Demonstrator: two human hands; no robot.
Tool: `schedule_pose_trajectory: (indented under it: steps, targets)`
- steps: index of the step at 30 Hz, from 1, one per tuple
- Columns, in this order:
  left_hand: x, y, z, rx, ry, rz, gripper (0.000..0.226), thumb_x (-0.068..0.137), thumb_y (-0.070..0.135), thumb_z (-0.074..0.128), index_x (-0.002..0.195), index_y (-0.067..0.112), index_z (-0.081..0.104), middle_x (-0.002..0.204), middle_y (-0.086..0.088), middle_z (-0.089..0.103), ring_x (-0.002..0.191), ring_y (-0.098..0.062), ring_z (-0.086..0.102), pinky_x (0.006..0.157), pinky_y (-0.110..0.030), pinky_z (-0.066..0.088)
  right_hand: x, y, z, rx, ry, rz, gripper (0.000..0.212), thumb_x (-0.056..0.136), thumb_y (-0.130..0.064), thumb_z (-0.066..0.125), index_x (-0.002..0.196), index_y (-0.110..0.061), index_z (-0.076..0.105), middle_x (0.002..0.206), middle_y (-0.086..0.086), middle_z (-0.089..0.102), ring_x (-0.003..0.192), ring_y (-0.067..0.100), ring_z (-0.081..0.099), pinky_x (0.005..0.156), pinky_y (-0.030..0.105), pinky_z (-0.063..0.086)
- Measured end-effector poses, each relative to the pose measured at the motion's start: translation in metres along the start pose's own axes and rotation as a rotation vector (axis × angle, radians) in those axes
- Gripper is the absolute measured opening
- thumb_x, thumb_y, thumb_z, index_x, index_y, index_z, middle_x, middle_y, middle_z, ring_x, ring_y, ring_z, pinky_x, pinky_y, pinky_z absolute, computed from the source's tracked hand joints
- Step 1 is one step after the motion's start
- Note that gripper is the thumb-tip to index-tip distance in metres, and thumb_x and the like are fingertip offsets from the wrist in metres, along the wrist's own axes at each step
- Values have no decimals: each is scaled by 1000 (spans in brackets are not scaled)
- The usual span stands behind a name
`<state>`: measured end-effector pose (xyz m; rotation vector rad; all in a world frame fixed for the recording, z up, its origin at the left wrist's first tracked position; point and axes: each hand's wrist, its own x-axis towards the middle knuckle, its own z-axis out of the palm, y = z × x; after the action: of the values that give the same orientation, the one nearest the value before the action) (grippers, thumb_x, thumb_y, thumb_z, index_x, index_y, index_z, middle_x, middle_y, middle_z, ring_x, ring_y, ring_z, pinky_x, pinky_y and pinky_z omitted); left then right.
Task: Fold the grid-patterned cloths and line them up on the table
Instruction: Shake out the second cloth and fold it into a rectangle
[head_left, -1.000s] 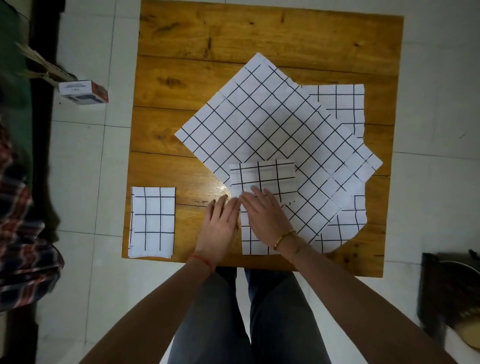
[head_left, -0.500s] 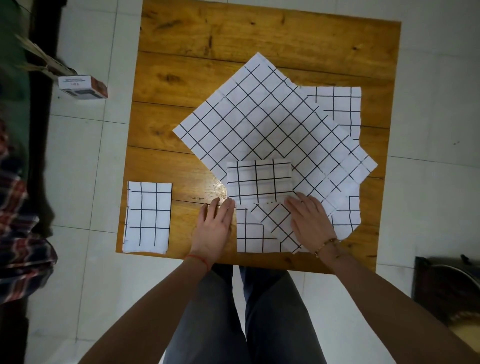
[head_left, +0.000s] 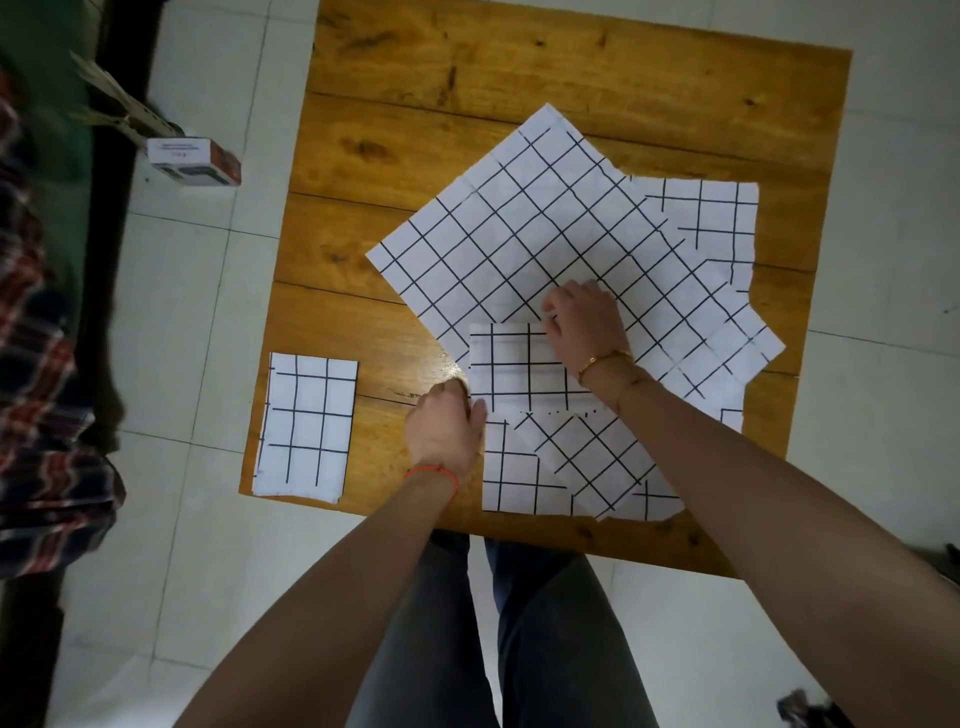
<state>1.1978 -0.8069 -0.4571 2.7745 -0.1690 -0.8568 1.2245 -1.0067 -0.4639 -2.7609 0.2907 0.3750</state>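
A white cloth with black grid lines, half folded, lies at the table's near edge, its upper flap doubled over the lower part. My left hand has its fingers curled at the flap's left edge, at the fold line. My right hand grips the flap's top edge with curled fingers. A finished folded cloth lies at the near left corner. Behind my hands, a large cloth is spread out diagonally. It lies on top of another cloth at the right.
The wooden table has bare boards along its far side and left. A small box lies on the tiled floor to the left. A person in a plaid sleeve stands at the left edge.
My right hand has moved from the cloth's lower right up to the flap's top edge and curled its fingers there. My left hand's flat fingers have curled at the flap's left edge.
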Motion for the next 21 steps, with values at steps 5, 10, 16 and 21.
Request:
schedule_pose_trajectory:
  steps: [5,10,16,21]
  targets:
    - [8,2,2,-43,-38,-97,22,93,35,53,93,14,59,92,-4,65,83,-24,63,71,-36,55,6,-7,6,-60,-119,-35,16,92,-20,51,103,-10,56,106,9,59,105,27,47,88,36,36]
    - [7,-4,3,-106,-42,-110,27,95,38,50,88,13,61,82,-2,63,76,-23,63,65,-33,54,-1,-4,8,97,-194,0,15,91,-17,54,100,-8,61,103,11,59,99,26,50,83,33,39]
    - [0,-17,-3,-516,-2,-237,50,95,47,48,64,9,62,58,-2,59,56,-18,56,53,-27,44,-13,-21,-5,628,-177,321,14,88,-18,61,93,-6,66,83,4,60,78,15,52,71,20,42]
    - [1,-27,-16,-920,-154,-339,47,90,53,52,79,10,68,76,-10,70,73,-22,64,71,-32,52,-35,-52,-6,1156,-137,586,5,87,-13,63,92,-10,64,90,4,63,92,20,59,86,25,47]
